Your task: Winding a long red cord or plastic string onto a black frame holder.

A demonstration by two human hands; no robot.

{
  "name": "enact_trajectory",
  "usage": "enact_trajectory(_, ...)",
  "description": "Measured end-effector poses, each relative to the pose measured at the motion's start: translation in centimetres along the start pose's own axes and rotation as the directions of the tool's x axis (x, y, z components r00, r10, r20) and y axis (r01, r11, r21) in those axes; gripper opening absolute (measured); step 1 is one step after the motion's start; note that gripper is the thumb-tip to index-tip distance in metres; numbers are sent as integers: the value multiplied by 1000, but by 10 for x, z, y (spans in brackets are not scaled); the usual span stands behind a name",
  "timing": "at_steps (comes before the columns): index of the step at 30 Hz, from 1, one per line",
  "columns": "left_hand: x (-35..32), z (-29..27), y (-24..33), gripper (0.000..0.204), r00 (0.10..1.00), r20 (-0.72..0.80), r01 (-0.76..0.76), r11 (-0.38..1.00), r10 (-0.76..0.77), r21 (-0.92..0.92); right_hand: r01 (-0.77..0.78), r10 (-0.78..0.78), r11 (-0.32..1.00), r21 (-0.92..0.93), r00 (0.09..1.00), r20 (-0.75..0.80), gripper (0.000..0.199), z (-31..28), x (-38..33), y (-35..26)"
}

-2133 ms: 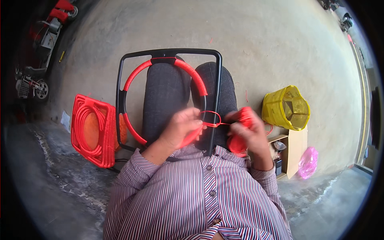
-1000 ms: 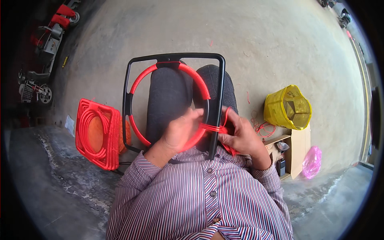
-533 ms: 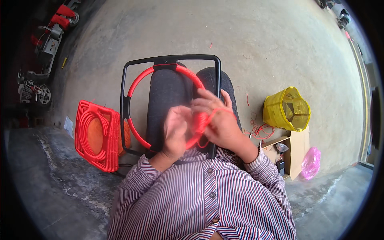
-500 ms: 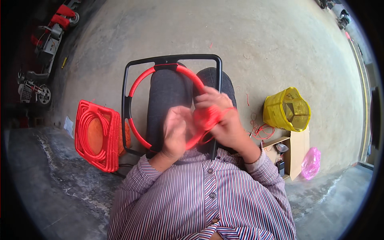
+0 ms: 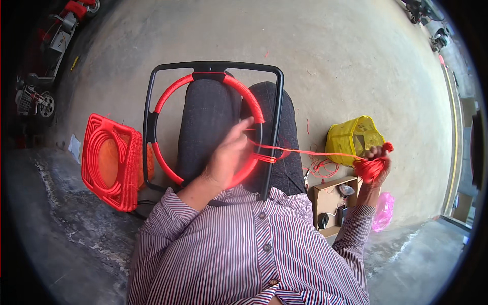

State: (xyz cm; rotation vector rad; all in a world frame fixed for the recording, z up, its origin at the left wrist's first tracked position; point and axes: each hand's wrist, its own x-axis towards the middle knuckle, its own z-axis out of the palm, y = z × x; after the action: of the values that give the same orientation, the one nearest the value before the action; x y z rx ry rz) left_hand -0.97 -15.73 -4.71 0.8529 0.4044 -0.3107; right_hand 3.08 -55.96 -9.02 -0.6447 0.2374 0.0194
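Observation:
A black square frame [image 5: 277, 107] with a round ring inside it rests across my thighs. Most of the ring [image 5: 168, 95] is wrapped in red cord, and dark stretches show between the wraps. My left hand [image 5: 227, 158] is at the ring's lower right, fingers stretched out and slightly blurred, beside the loose loops there. Out to the right, my right hand [image 5: 385, 161] grips a bundle of red cord [image 5: 369, 170]. From this bundle a taut red strand [image 5: 325, 153] runs left across the frame's right bar to the ring.
Finished-looking red-wrapped frames [image 5: 109, 165] stand stacked at left. On the right are a yellow basket [image 5: 339, 140], loose red cord [image 5: 321, 166], an open cardboard box [image 5: 318, 203] holding small items, and a pink plastic bag [image 5: 384, 213]. A scooter [image 5: 38, 99] stands far left.
My right hand has swung from the ring out to the right with the cord bundle, drawing the strand straight. My left hand has moved slightly up and right, its fingers extended.

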Motion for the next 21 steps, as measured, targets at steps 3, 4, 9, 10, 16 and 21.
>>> enact_trajectory(3,5,-14,-1,53,968,235,86,996,-85,6,46,-46,999,16,999,-3,24,-49,10,0)
enact_trajectory(4,7,-19,-4,53,969,233,88,996,-89,12,12,-11,996,-93,1000,7,23,-44,8,12)
enact_trajectory(9,7,-28,-13,43,961,263,88,996,-83,-7,-199,386,712,-674,912,138,38,88,-20,102)
enact_trajectory(10,8,-27,-12,43,959,266,99,995,-96,5,-169,397,642,-748,908,136,32,114,-33,121)
enact_trajectory(16,2,-22,-5,23,971,193,156,986,-141,-63,-259,333,620,-741,942,-50,16,97,-32,101)
enact_trajectory(21,3,-25,-8,8,973,120,200,980,-199,2,-254,186,711,-655,967,-173,16,71,-54,96)
